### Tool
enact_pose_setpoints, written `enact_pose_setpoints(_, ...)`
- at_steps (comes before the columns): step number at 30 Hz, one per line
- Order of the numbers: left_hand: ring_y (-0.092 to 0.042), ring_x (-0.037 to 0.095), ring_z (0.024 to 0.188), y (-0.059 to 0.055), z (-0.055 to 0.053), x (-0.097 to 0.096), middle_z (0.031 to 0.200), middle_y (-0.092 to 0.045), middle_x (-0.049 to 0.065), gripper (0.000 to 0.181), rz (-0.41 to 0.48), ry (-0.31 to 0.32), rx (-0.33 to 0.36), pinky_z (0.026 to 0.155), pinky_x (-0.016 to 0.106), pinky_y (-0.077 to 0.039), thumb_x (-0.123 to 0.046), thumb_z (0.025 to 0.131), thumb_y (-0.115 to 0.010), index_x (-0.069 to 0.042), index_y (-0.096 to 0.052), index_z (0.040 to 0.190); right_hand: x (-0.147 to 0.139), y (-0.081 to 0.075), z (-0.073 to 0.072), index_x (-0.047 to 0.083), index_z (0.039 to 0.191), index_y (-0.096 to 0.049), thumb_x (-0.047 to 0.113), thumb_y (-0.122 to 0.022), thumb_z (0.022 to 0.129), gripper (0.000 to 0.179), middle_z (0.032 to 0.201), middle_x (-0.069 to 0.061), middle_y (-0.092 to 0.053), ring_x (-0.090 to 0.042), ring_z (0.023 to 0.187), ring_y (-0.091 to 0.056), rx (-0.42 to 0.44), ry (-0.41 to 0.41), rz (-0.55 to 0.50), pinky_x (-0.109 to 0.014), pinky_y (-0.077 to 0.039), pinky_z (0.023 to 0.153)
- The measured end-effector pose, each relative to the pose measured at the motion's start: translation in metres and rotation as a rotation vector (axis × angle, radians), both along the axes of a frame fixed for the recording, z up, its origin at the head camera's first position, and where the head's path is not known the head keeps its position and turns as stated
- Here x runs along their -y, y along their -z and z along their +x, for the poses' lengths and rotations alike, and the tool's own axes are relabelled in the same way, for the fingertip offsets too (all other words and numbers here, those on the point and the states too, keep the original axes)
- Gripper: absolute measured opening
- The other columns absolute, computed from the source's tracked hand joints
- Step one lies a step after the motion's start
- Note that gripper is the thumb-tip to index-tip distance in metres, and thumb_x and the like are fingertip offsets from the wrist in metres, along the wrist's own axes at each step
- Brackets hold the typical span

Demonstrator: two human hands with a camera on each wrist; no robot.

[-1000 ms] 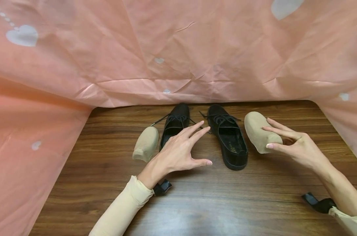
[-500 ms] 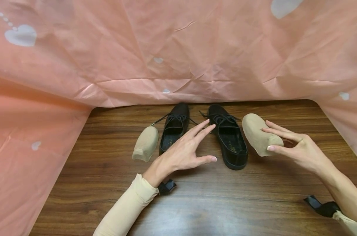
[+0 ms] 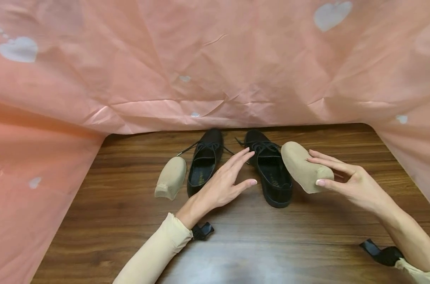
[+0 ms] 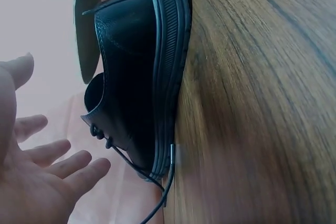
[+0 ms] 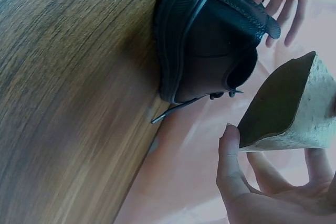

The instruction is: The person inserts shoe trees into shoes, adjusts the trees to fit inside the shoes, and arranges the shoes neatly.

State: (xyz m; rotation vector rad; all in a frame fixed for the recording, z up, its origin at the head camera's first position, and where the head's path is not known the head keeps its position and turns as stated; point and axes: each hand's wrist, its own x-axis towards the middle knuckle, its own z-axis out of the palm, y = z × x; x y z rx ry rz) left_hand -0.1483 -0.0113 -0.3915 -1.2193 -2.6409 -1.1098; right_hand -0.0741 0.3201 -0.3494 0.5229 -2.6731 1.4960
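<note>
Between thumb and fingers, my right hand [image 3: 360,187] holds a beige shoe insert [image 3: 303,167] at its heel end. In the right wrist view the insert [image 5: 283,103] shows a dark, hollow-looking underside and is raised off the floor. Its toe overlaps the side of the right black lace-up shoe [image 3: 277,177] in the head view. My left hand [image 3: 222,185] hovers with fingers extended and thumb apart, holding nothing. Behind it stands the left black shoe [image 3: 204,161], partly covered at the heel. A second beige insert [image 3: 172,177] lies left of that shoe.
Both shoes stand on a brown wood-grain surface [image 3: 108,221], toes towards a pink sheet [image 3: 215,59] with pale hearts. The sheet also hangs along both sides. Loose laces [image 3: 188,149] stick out beside the shoes. Black straps [image 3: 202,230] sit at the wrists.
My right hand has brought the insert leftward, nearer the right shoe, and turned its toe further left. My left hand has shifted slightly right relative to the shoes, uncovering more of the left shoe.
</note>
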Motion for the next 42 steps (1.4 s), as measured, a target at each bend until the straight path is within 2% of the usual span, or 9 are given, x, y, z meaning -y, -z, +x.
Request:
enact_pose_setpoints(4, -0.027, 0.012, 0.146, 0.001, -0.002, -0.005, 0.162, -0.026, 0.004, 0.064, -0.013, -0.007, -0.005, 0.113, 0.04, -0.035, -0.046, 0.101, -0.053, -0.021, -0.032, 0.156, -0.001, -0.003, 0.002, 0.005, 0.137, -0.06, -0.007, -0.071, 0.087, 0.052, 0.153, -0.002, -0.045, -0.001, 0.136, -0.041, -0.006, -0.005, 0.007, -0.008, -0.041, 0.094)
enact_pose_setpoints(9, -0.031, 0.015, 0.144, 0.004, -0.005, -0.01, 0.161, -0.026, 0.002, 0.059, -0.026, -0.017, 0.0, 0.112, 0.041, -0.037, -0.045, 0.102, -0.051, -0.021, -0.036, 0.154, 0.0, -0.007, 0.004, 0.003, 0.136, -0.06, -0.01, -0.07, 0.085, 0.053, 0.153, -0.002, -0.045, -0.003, 0.137, -0.041, -0.004, -0.048, 0.005, -0.009, -0.043, 0.093)
enact_pose_setpoints(18, -0.033, 0.012, 0.143, 0.011, -0.013, -0.02, 0.158, -0.033, 0.003, 0.055, 0.065, -0.023, -0.043, 0.112, 0.038, -0.036, -0.04, 0.101, -0.056, -0.017, -0.043, 0.15, 0.005, -0.011, 0.008, 0.009, 0.138, -0.059, -0.006, -0.071, 0.087, 0.055, 0.156, -0.001, -0.04, -0.003, 0.139, -0.037, 0.015, -0.086, 0.055, -0.009, -0.044, 0.091)
enact_pose_setpoints(27, -0.044, 0.012, 0.136, 0.014, -0.019, -0.027, 0.15, -0.046, 0.004, 0.043, 0.22, -0.037, -0.071, 0.105, 0.028, -0.042, -0.031, 0.101, -0.06, -0.013, -0.056, 0.139, 0.008, -0.009, 0.011, 0.011, 0.137, -0.061, -0.004, -0.073, 0.086, 0.055, 0.154, -0.003, -0.042, -0.006, 0.142, -0.034, 0.028, -0.098, 0.056, -0.009, -0.035, 0.098)
enact_pose_setpoints(34, -0.047, 0.009, 0.134, 0.017, -0.024, -0.034, 0.144, -0.055, 0.002, 0.038, 0.263, -0.068, -0.052, 0.107, 0.025, -0.04, -0.026, 0.099, -0.063, -0.011, -0.061, 0.134, 0.01, -0.008, 0.013, 0.012, 0.137, -0.06, -0.003, -0.071, 0.088, 0.053, 0.153, -0.003, -0.044, -0.006, 0.141, -0.035, 0.035, -0.101, 0.054, -0.01, -0.032, 0.1)
enact_pose_setpoints(42, -0.048, 0.012, 0.134, 0.021, -0.029, -0.036, 0.145, -0.054, 0.003, 0.034, 0.266, -0.103, -0.035, 0.104, 0.026, -0.042, -0.021, 0.098, -0.064, -0.011, -0.063, 0.13, 0.013, -0.007, 0.013, 0.019, 0.137, -0.061, 0.003, -0.074, 0.088, 0.053, 0.151, 0.002, -0.046, -0.004, 0.14, -0.036, 0.021, -0.06, 0.12, -0.008, -0.031, 0.1)
